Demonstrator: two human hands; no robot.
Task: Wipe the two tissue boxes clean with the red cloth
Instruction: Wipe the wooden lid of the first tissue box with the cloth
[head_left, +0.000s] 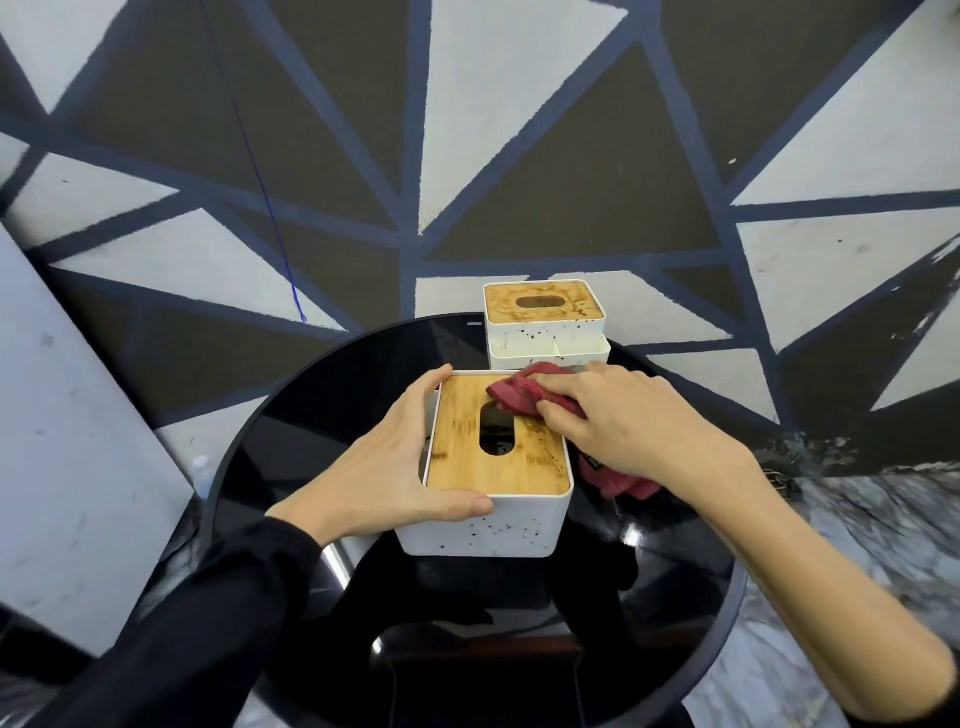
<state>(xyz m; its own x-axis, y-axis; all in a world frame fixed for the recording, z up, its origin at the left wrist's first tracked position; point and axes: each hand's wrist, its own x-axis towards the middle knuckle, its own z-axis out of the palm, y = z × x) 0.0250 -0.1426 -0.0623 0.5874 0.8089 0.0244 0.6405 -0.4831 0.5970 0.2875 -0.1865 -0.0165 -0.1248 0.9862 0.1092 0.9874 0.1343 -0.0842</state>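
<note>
Head view: left hand (400, 457) reaching in from lower left, sleeved, gripping the near tissue box (493, 514) by its left side, thumb curling along the front rim. Right hand (618, 415) reaching in from the right, bare-armed, pressing the red cloth (511, 397) onto the bamboo lid (467, 457), fingers curling over it. Far tissue box (544, 325) standing just behind, on the black round tabletop (311, 395).

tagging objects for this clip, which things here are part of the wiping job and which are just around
Job: near box, far box, red cloth, left hand steadying the near box, right hand pressing the cloth.

Around: round black table, patterned floor, blue string.
</note>
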